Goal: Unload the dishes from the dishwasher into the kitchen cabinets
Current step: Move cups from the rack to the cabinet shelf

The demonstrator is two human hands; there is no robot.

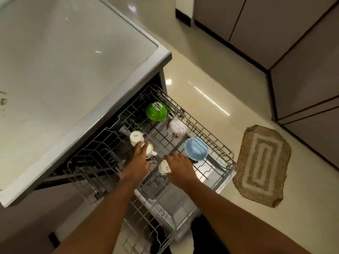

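Reaching into the pulled-out upper rack (211,136) of the dishwasher (102,114), I had both hands down among the cups. My left hand (140,156) lay over a cream cup (151,150), fingers curved on its top; I could not tell whether they truly gripped it or only touched. Another cream cup (136,138) stood upside down just beyond that hand, printed mark on its base. My right hand (180,166) sat against a third cream cup (164,167), fingers curled along its right side; hold unclear, thumb hidden.

Blue bowl (196,149), smooth and round, tilted on edge just right of my right hand, fingertips near its rim. White floral cup (177,130) lay farther off, mid-rack, glossy with a flower print. Green bowl (156,111) upside down at the far end, shiny, white label on its base. Rack was grey wire grid. Lower rack (152,222) showed near me, also wire. Glossy pale countertop (73,61) at left; woven beige mat (262,165) on the tiled floor (211,70) at right; brown cabinets (302,61) far right.
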